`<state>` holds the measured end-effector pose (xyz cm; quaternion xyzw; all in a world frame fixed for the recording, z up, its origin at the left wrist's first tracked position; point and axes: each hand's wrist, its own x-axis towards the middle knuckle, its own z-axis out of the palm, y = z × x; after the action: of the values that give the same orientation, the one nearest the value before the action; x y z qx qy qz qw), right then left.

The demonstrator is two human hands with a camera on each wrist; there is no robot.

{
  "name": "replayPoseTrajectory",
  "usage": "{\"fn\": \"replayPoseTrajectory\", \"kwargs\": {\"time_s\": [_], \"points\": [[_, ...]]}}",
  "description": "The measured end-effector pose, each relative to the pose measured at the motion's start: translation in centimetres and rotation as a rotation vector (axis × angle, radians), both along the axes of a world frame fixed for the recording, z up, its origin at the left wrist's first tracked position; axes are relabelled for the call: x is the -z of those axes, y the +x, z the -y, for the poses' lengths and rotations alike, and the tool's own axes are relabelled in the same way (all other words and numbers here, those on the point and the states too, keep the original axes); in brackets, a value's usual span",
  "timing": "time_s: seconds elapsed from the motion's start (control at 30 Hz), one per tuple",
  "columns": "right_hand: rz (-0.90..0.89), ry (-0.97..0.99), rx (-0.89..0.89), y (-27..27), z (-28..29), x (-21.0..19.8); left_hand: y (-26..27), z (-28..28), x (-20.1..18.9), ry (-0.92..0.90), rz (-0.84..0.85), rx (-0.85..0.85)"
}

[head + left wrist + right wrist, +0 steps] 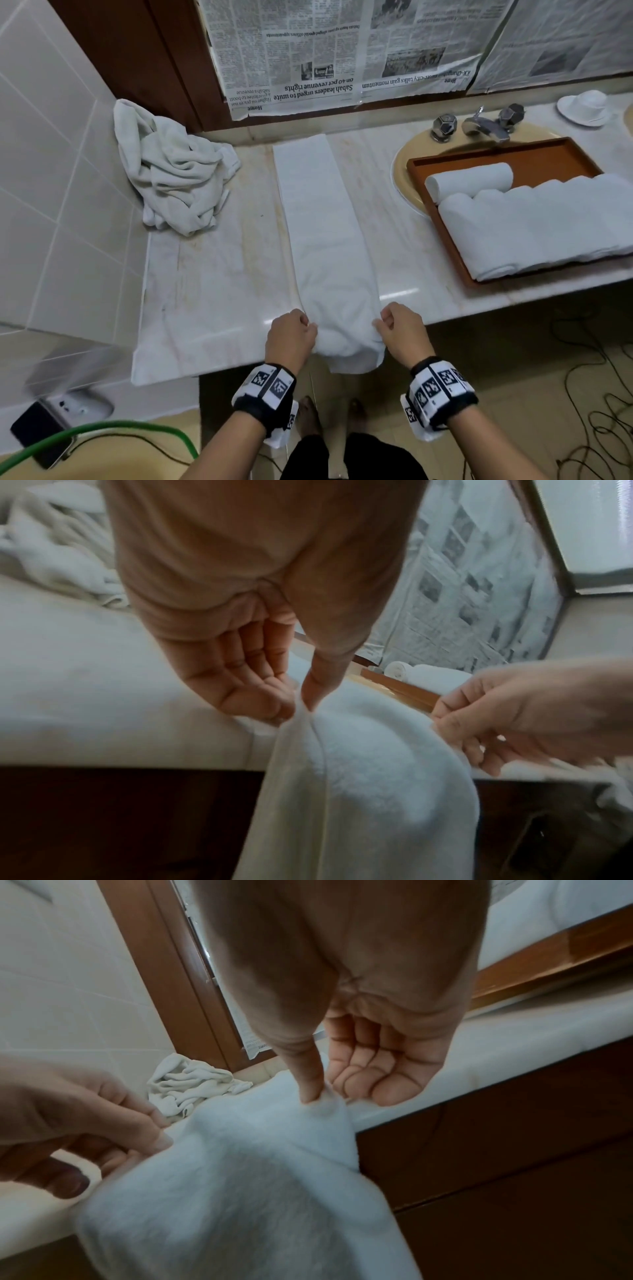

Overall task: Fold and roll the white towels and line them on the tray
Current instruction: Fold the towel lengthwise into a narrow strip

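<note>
A white towel folded into a long narrow strip lies across the marble counter, its near end hanging over the front edge. My left hand pinches the towel's left side edge at the counter's front. My right hand pinches the right side edge between thumb and forefinger. A brown tray on the right holds several rolled white towels, with one smaller roll behind them.
A crumpled heap of white towels sits at the counter's back left by the tiled wall. The tray rests over a beige sink with a chrome tap. A white cup and saucer stand far right. Cables lie on the floor.
</note>
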<state>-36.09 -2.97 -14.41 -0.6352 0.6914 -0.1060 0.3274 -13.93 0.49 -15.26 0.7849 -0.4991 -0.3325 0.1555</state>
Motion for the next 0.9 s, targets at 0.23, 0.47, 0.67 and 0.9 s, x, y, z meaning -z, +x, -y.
{"fn": "replayPoseTrajectory", "kwargs": {"time_s": [0.23,0.47,0.67,0.9], "points": [[-0.080,0.054,-0.077,-0.5,0.9,-0.6,0.5,0.3,-0.3,-0.013,0.001,-0.132],[-0.099,-0.270,-0.412,0.9,3.2,-0.4,0.3,1.8,0.6,-0.190,0.208,0.090],[-0.339,-0.078,-0.692,3.8,5.8,2.1,0.0,5.2,1.3,0.123,0.407,0.366],[-0.374,-0.035,-0.729,4.1,11.5,2.3,1.0,10.3,1.3,0.149,0.409,0.374]]}}
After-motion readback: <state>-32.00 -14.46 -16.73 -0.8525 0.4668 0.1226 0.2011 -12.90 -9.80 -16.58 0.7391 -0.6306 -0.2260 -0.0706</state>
